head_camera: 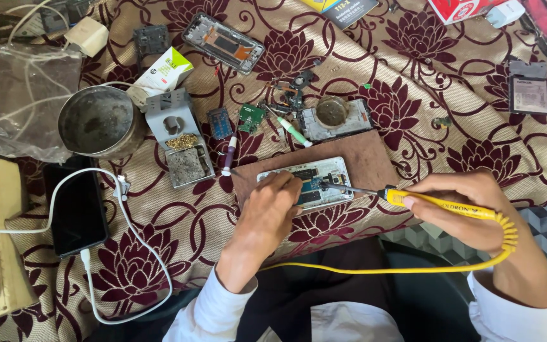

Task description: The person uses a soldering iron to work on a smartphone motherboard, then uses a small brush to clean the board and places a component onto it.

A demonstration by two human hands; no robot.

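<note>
Lying with its long axis running from nine to three o'clock, the opened phone [305, 180] is resting on a brown board [375, 158] at the middle of the patterned cloth [413, 76], with its circuit side up. The left hand [267, 212] is coming in from six o'clock and pressing down on the phone's near-left part, its fingers [283, 183] curled narrow over the edge and pinning the phone rather than lifting it. The right hand [470, 209] is sitting at three o'clock from the phone, well apart from it, with its fingers wrapping closed around the yellow soldering iron [444, 204]. The iron is pointing toward nine o'clock, nearly in line with the phone's long axis, and its metal tip is reaching the board area near the phone's middle; whether it is touching is too fine to tell. The left hand is nearer the phone.
</note>
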